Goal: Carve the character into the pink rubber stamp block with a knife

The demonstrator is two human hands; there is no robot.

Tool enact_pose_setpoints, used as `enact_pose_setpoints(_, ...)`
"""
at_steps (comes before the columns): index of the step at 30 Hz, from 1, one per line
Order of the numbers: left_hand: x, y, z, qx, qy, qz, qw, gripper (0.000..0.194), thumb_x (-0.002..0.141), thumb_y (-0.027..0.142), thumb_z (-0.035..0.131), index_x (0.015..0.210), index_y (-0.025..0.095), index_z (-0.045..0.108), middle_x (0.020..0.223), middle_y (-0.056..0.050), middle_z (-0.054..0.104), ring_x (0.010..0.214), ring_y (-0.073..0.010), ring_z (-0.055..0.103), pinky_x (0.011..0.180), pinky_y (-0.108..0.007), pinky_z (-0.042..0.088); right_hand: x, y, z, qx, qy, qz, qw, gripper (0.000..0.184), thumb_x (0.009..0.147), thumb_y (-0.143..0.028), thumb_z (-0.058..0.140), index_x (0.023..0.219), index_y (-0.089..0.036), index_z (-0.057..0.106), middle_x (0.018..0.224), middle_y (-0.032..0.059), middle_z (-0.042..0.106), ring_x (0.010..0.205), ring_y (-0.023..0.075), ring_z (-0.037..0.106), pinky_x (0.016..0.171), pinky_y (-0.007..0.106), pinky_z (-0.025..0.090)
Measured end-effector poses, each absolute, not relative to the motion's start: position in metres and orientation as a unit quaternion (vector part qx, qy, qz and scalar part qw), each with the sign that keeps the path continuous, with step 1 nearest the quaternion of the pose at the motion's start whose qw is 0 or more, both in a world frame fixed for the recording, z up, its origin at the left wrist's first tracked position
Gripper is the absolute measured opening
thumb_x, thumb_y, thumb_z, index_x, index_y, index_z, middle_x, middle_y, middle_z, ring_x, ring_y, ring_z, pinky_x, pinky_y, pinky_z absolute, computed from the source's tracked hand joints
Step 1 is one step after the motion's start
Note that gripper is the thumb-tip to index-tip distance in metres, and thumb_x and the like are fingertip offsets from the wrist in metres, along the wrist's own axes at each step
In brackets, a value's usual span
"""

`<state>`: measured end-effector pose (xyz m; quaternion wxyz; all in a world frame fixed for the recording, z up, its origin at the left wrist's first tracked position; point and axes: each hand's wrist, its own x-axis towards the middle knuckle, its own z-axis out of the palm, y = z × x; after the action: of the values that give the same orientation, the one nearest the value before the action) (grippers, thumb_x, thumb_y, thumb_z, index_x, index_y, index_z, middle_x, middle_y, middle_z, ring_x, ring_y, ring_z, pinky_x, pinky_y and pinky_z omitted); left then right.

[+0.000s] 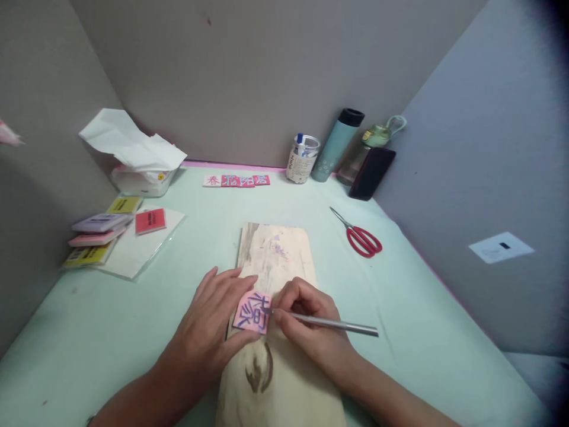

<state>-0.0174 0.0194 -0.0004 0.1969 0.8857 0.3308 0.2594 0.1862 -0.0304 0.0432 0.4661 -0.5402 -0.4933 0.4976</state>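
Observation:
A small pink square block (pixel 251 313) with a purple character on its face lies on a wooden board (pixel 284 249). My left hand (pixel 217 314) rests at its left side, the fingers along the upper edge and the thumb along the lower edge, gripping it against the board. In my right hand (pixel 311 317) is a slim silver craft knife (pixel 342 324), pinched between thumb and fingers. Its tip meets the right part of the block's face; the blade itself is too small to make out clearly.
Red-handled scissors (pixel 362 240) lie right of the board. Behind stand a pen jar (pixel 302 160), a teal flask (pixel 335 148), a green-lidded bottle (pixel 355 163) and a phone (pixel 372 173). Character tiles (pixel 236 180), a tissue pack (pixel 144 178) and several small packets (pixel 100 222) sit farther left.

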Motion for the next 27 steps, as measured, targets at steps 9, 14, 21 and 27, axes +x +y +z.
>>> enact_pose_setpoints(9, -0.015, 0.018, 0.004, 0.871, 0.35, 0.275, 0.21, 0.047, 0.094, 0.03, 0.063, 0.138, 0.025, 0.047, 0.131, -0.009, 0.063, 0.137, -0.0327, 0.046, 0.12, -0.056, 0.028, 0.188, -0.028, 0.045, -0.574, -0.498, 0.488, 0.43, 0.015, 0.076, -0.021, 0.059, 0.067, -0.023, 0.047, 0.063, -0.0049, 0.05, 0.058, 0.012, 0.041, 0.054, 0.026, 0.031)
enact_pose_setpoints(14, -0.017, 0.019, 0.005, 0.872, 0.344, 0.268, 0.222, 0.043, 0.096, 0.031, 0.062, 0.136, 0.025, 0.049, 0.129, -0.009, 0.062, 0.136, -0.0326, 0.046, 0.118, -0.055, 0.03, 0.192, -0.029, 0.038, -0.566, -0.514, 0.479, 0.432, 0.017, 0.08, -0.022, 0.059, 0.069, -0.023, 0.047, 0.063, -0.0052, 0.048, 0.06, 0.0129, 0.04, 0.056, 0.027, 0.03)
enact_pose_setpoints(21, -0.017, 0.019, 0.002, 0.871, 0.343, 0.27, 0.223, 0.044, 0.096, 0.031, 0.063, 0.137, 0.026, 0.047, 0.13, -0.008, 0.061, 0.137, -0.0331, 0.045, 0.12, -0.057, 0.027, 0.192, -0.03, 0.036, -0.574, -0.525, 0.466, 0.421, 0.017, 0.082, -0.022, 0.057, 0.069, -0.023, 0.046, 0.064, -0.0049, 0.048, 0.062, 0.0139, 0.04, 0.058, 0.029, 0.03)
enact_pose_setpoints(27, -0.019, 0.019, 0.002, 0.874, 0.34, 0.269, 0.221, 0.045, 0.095, 0.031, 0.064, 0.137, 0.026, 0.048, 0.13, -0.009, 0.061, 0.137, -0.0333, 0.046, 0.12, -0.057, 0.026, 0.193, -0.031, 0.036, -0.571, -0.521, 0.47, 0.426, 0.017, 0.082, -0.022, 0.057, 0.07, -0.023, 0.045, 0.065, -0.005, 0.047, 0.064, 0.0139, 0.04, 0.058, 0.029, 0.03)
